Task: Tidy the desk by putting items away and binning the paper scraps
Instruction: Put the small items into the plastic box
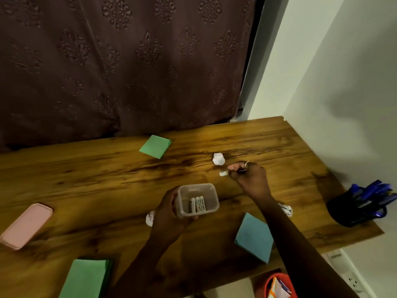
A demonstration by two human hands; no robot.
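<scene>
Far left on the desk [86, 179] lies a pink lid [25, 225], with bare wood beyond it. The left hand [169, 218] has its fingers wrapped round a clear tub [197, 200] of batteries [197, 204], half hiding a paper scrap [150, 218]. The right hand [247, 173] pinches a blurred white thing [223, 173] in its fingers. A second scrap [286, 210] peeks from behind that forearm. The orange bin [279, 284] is cut off below.

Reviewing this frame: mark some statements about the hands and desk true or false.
1. The left hand holds the clear plastic tub. True.
2. The tub is empty. False: white batteries lie inside.
3. The pink plastic lid covers the tub. False: it lies apart on the wooden desk.
4. The right hand pinches a small white object. True.
5. The dark pen cup holds blue pens. True.
</scene>
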